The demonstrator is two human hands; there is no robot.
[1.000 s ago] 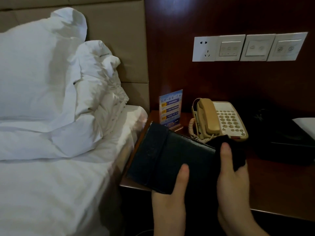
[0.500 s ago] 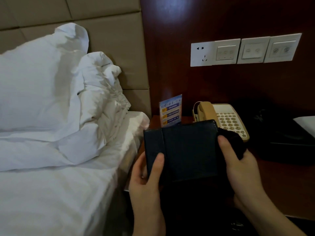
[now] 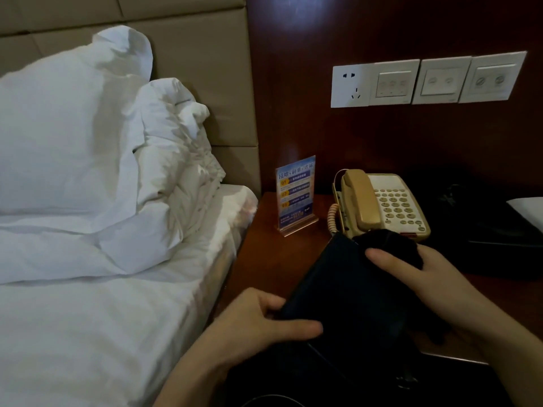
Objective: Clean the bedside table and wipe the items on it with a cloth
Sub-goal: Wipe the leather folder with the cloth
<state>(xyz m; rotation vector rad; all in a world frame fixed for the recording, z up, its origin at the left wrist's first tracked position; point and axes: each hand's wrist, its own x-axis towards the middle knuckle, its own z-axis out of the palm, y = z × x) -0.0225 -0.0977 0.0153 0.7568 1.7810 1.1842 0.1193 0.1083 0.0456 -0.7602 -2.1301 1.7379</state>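
One item, a flat dark leather folder (image 3: pixel 346 289), is mid-wipe: left hand (image 3: pixel 264 321) grips it at 6 o'clock, right hand (image 3: pixel 423 274) presses a bunched black cloth (image 3: pixel 388 245) on it. At 12 o'clock on the wooden counter (image 3: pixel 264 259), the beige telephone (image 3: pixel 382 201) and blue sign card (image 3: pixel 295 192) likely remain.

Dim, soft focus; glare showing on wood panel (image 3: pixel 296 17) at 12 o'clock, deep shadow swallowing 4 o'clock, edges bowing.

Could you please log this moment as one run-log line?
left hand: holds dark folder | right hand: presses black cloth on folder | phone: untouched
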